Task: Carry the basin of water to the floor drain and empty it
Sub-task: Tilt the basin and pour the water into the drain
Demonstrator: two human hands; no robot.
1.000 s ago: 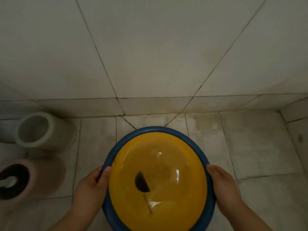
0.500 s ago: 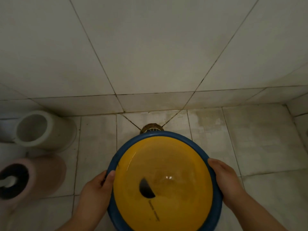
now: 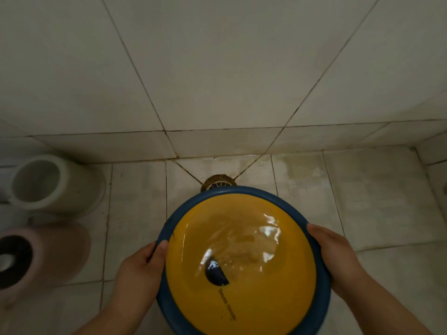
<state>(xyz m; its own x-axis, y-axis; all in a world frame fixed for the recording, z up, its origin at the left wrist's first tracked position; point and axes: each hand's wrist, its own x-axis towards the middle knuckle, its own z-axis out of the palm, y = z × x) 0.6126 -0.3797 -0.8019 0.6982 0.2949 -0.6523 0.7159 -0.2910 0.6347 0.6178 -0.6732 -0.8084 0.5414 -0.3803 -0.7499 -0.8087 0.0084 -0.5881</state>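
My left hand [image 3: 140, 274] and right hand [image 3: 338, 259] clasp the basin [image 3: 242, 310] rim, drain [image 3: 219, 183] just beyond, its printed line too blurred to read.

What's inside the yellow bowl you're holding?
Clear water sits in the basin, shining and rippling. A dark half-round mark shows through it on the bottom. Both hands grip the blue rim. What lies beneath the basin is hidden.

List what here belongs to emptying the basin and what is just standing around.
Job: yellow basin with blue rim, water, floor drain, left hand, right hand.

Bystanders: white container, pink container, both on the floor at left.
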